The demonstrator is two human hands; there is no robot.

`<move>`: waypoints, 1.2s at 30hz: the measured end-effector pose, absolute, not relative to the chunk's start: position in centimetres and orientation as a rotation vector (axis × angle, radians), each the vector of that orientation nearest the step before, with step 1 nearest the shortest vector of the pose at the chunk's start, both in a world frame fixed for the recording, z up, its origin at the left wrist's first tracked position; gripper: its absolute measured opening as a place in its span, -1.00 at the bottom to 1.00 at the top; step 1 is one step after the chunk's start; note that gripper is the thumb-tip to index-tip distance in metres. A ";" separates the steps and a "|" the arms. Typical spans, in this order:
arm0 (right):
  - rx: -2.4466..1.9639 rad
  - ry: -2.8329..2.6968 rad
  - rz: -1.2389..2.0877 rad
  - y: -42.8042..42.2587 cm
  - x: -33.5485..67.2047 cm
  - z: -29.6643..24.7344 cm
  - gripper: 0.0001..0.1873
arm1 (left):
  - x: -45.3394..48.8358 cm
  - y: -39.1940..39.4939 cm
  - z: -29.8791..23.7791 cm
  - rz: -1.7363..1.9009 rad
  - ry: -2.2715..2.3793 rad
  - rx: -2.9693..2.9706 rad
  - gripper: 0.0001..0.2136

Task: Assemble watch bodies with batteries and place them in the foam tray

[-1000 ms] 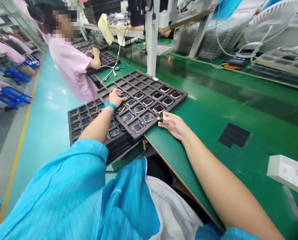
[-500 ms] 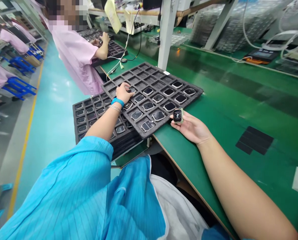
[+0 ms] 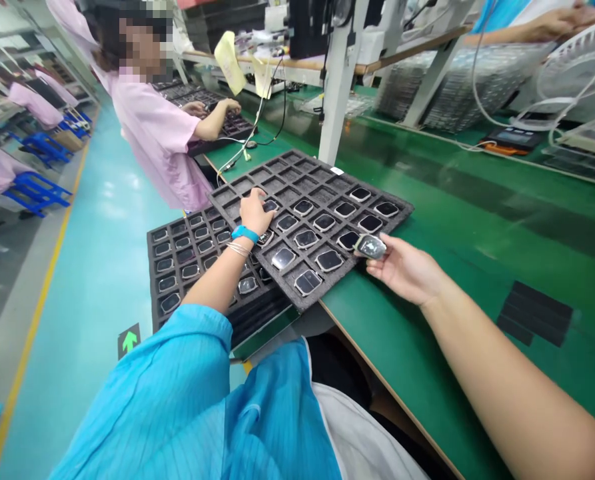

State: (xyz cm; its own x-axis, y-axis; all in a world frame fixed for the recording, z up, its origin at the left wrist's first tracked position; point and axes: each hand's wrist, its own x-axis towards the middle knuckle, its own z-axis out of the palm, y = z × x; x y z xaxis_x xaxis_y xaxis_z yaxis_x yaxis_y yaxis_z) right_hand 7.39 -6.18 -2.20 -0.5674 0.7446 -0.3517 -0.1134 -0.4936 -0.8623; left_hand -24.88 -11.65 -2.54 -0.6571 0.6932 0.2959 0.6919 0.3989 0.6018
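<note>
My right hand (image 3: 404, 270) is closed on a smartwatch (image 3: 372, 247), pinched between thumb and fingers beside the right edge of the upper foam tray (image 3: 304, 193). The watch is tilted and its lit screen faces me. Over the tray's left part, my left hand (image 3: 254, 215) has thumb and fingers curled round another smartwatch (image 3: 270, 206) in a pocket; the hand partly hides it. Several watches with dark screens, such as one smartwatch (image 3: 329, 261), lie in the near and right pockets. The far-left pockets hold none.
A lower foam tray (image 3: 177, 259) full of watches sits under the upper one at left. Beyond it, a co-worker in pink (image 3: 160, 133) handles trays. A white post (image 3: 334, 100) and cables (image 3: 254, 123) stand behind. Green table (image 3: 457, 220) extends right, with a black patch (image 3: 536, 313).
My right hand has tilted the smartwatch and brought it slightly over the tray's edge. My left hand remains at the same pocket. The view has tipped upward, showing another person's hands at top right.
</note>
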 end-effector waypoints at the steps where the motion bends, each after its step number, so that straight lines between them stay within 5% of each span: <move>1: -1.029 -1.116 2.054 -5.6 6.6 -1.4 -0.82 | -24.8 -11.7 -2.5 1.108 2.633 1.317 -0.56; 7: -1.109 -1.362 1.661 -1.0 -0.6 1.6 -0.95 | -25.0 -11.9 -2.8 1.096 2.692 1.328 -0.61; 13: -1.213 -1.709 1.115 2.1 -7.1 0.3 -0.53 | -25.4 -11.7 -3.1 1.119 2.685 1.344 -0.61; 22: -1.233 -2.255 0.503 1.9 -8.8 -2.9 -0.60 | -25.4 -12.0 -3.5 1.115 2.691 1.360 -0.62; 36: -1.226 -1.949 0.822 5.6 -0.2 0.0 -0.63 | -24.7 -11.9 -2.3 1.112 2.672 1.223 -0.65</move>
State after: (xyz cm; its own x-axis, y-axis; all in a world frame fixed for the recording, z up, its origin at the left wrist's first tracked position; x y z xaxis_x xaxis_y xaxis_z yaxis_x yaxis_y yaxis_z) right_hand -0.23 5.62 0.02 -0.3222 0.9222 0.2140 0.4907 0.3560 -0.7953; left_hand -24.67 -11.86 -2.26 -0.6969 0.6620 0.2759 0.6623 0.4465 0.6016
